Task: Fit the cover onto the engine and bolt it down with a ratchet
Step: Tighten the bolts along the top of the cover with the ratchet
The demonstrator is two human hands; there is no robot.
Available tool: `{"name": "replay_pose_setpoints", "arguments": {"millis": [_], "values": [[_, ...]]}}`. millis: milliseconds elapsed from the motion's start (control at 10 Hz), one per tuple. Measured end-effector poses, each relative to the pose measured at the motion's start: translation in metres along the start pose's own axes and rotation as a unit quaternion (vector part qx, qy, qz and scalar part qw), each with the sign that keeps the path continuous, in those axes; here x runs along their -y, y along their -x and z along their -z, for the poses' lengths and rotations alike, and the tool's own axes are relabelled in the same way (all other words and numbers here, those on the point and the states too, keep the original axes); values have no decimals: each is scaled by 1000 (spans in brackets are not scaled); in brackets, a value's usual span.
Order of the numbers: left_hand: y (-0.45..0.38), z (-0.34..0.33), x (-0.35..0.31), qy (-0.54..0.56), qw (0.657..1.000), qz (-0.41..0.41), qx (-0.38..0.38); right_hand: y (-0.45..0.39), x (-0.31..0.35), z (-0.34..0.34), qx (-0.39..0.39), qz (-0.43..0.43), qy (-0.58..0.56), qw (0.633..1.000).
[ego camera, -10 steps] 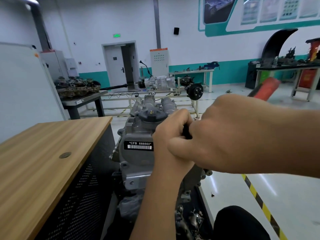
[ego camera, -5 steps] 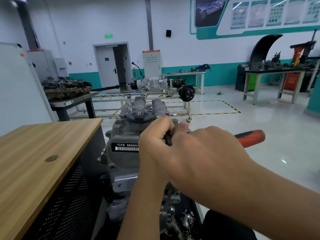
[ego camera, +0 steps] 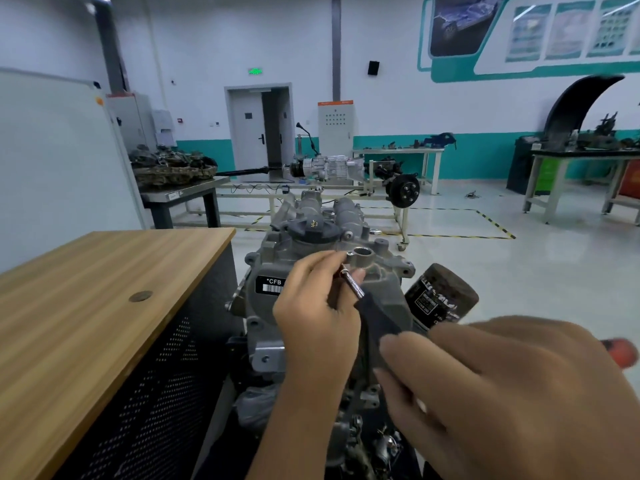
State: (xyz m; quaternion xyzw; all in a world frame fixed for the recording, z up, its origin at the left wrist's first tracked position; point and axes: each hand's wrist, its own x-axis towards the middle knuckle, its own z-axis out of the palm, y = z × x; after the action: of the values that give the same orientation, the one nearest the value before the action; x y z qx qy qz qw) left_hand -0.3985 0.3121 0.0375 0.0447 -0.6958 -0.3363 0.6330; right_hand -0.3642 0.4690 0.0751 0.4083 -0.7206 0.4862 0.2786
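The grey metal cover (ego camera: pixel 263 258), with a "CFB" barcode label, sits on the front of the engine (ego camera: pixel 311 209). My left hand (ego camera: pixel 318 313) pinches the chrome head end of the ratchet (ego camera: pixel 352 285) against the cover's top edge, beside a round boss. From there the ratchet's black handle runs down to the right, under my blurred right hand (ego camera: pixel 502 386). That hand grips the handle, and the red end (ego camera: pixel 620 351) sticks out past it. No bolt is visible under the ratchet head.
A black oil filler cap (ego camera: pixel 313 230) tops the engine and a dark oil filter (ego camera: pixel 440 296) juts out on its right. A wooden-topped cabinet (ego camera: pixel 104 292) stands close on the left. Workbenches (ego camera: pixel 571 161) and a gearbox stand (ego camera: pixel 329 168) are far across the floor.
My right hand has swung the ratchet handle from up at the right down towards me. The oil filter has come into view. My left hand stays at the ratchet head.
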Motion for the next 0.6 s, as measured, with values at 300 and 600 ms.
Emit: {"name": "replay_pose_setpoints", "arguments": {"millis": [300, 600], "values": [[-27, 83, 34, -102, 985, -133, 42, 45, 5, -47, 113, -251, -309, 910], [-101, 320, 77, -373, 851, 223, 295, 73, 68, -199, 255, -373, -601, 660]]}}
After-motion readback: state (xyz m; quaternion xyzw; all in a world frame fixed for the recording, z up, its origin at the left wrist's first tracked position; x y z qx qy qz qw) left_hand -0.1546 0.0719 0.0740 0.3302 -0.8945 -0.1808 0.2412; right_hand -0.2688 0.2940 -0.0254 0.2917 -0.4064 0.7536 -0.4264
